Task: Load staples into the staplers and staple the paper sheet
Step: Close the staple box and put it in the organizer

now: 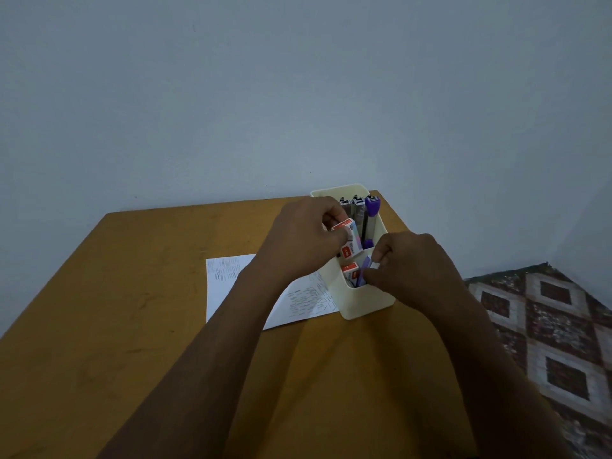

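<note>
Fishing staples out of the desk organizer, both hands busy.

Small orange-and-white staple box point(347, 238) gripped in the left hand point(308, 240), held just over the cream organizer point(367, 303). Second staple box point(350, 271) standing in the near compartment, right beside a purple piece point(364, 270) pinched by the right hand point(414, 266). Can't tell what that piece is, too blurry. Staplers point(354, 210) parked upright in the far compartment, purple stapler point(372, 205) on the right, greyish ones next to it. Printed paper sheet point(225, 286) lying flat on the brown surface point(132, 293), just left of the organizer, partly under the left forearm. Patterned floor point(546, 342) off to the right.
</note>
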